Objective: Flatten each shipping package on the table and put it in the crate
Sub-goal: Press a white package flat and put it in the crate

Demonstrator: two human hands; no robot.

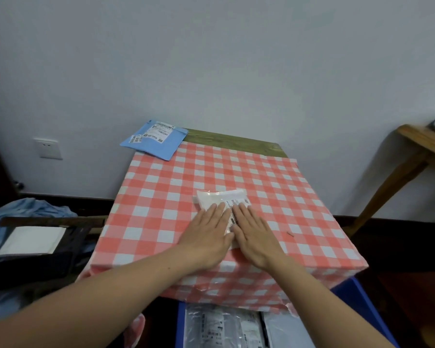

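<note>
Together, left hand [206,234] and right hand [254,232] press the package [219,197], lengthwise front-to-back.

The left hand [206,234] and right hand [255,234] hide the near half of the white package [221,197], its label and the blue mailer's [153,139] are too small to read, and the bottom edge cuts off the blue crate [359,302].

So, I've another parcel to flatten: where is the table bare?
Free: checked cloth right and left of the white package, and between it and the blue mailer. Crowded: near middle, under left hand and right hand.
</note>
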